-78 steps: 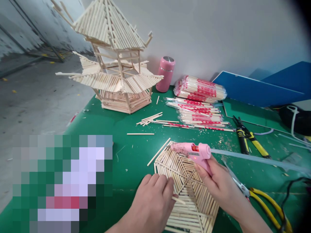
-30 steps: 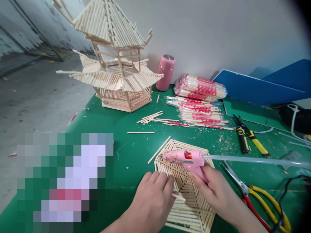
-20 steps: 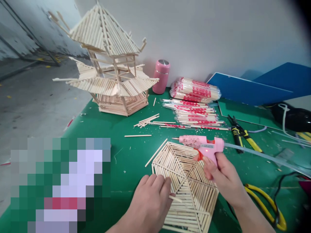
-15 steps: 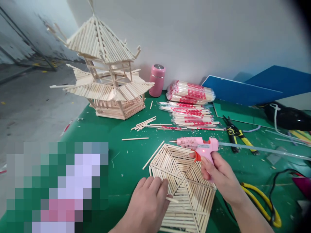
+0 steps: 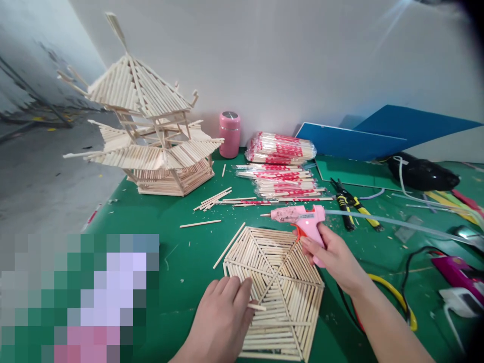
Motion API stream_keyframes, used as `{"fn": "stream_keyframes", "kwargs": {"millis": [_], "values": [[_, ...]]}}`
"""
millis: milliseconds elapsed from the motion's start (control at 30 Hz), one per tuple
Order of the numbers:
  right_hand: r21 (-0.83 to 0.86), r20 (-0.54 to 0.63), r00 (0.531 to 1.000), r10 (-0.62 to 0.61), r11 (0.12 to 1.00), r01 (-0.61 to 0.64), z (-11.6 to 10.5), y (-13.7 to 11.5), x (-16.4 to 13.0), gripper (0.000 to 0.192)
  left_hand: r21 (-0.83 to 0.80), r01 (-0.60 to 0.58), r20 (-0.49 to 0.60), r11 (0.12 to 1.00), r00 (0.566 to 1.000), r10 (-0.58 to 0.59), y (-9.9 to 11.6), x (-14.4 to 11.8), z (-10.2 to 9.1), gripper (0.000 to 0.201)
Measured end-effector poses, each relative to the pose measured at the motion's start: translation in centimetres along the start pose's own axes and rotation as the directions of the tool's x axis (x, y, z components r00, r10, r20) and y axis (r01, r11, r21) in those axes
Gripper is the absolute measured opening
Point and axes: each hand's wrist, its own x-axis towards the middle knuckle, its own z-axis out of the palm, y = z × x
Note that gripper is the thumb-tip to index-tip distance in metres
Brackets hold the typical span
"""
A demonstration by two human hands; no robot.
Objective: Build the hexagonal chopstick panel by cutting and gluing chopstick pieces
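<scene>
My right hand [image 5: 327, 252] is wrapped round the handle of a pink hot glue gun [image 5: 293, 214]. Its nozzle points left and a clear glue stick trails from its back. A short wooden stick [image 5: 257, 306] pokes out between the thumb and fingers of my left hand [image 5: 227, 307], which is closed over the lower left of a flat panel. This polygonal panel [image 5: 280, 275] is made of chopstick-like sticks in wedge-shaped sections and lies on the green table. My left hand and forearm hide part of its edge.
A stick-built pavilion model [image 5: 151, 151] stands at the back left beside a pink flask [image 5: 229, 135]. Packs of wrapped chopsticks [image 5: 282, 147], loose sticks [image 5: 214, 199] and yellow-black pliers [image 5: 353, 204] lie behind the panel. Cables [image 5: 406, 287] and a purple power strip [image 5: 457, 275] are at right.
The camera view has shifted, so most of the scene sits further left. Both hands keep their holds on the glue gun and the short stick; the panel lies as before.
</scene>
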Motion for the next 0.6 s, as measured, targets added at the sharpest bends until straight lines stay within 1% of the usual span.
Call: {"fn": "stream_keyframes", "kwargs": {"millis": [67,133,200,367,467,600], "values": [[-0.088,-0.036,0.999,0.004,0.996,-0.007,-0.8,0.0,0.8,0.030,0.003,0.009,-0.036,1.000,0.999,-0.009,0.0,0.0,0.1,0.027],[-0.226,-0.080,0.997,-0.022,0.974,0.004,-1.7,0.4,1.7,0.028,-0.003,0.009,-0.062,1.000,0.998,-0.009,-0.1,0.0,-0.1,0.027],[-0.350,-0.104,0.993,-0.061,0.936,0.020,-2.6,1.0,2.6,0.027,-0.027,0.004,-0.055,1.000,0.998,-0.006,0.0,0.2,-0.7,0.027],[-0.528,-0.118,0.987,-0.108,0.849,0.030,-3.9,2.6,4.3,0.028,-0.011,0.097,-0.090,0.995,0.991,-0.097,0.1,0.7,-2.1,0.035],[-0.619,-0.125,0.980,-0.155,0.784,0.045,-4.3,3.3,4.7,0.029,-0.029,0.109,-0.058,0.994,0.992,-0.111,0.3,0.8,-2.5,0.033],[-0.688,-0.149,0.962,-0.228,0.723,0.065,-4.6,4.0,4.6,0.033,-0.018,0.085,0.055,0.996,0.995,-0.084,0.5,1.0,-2.7,0.029]]}}
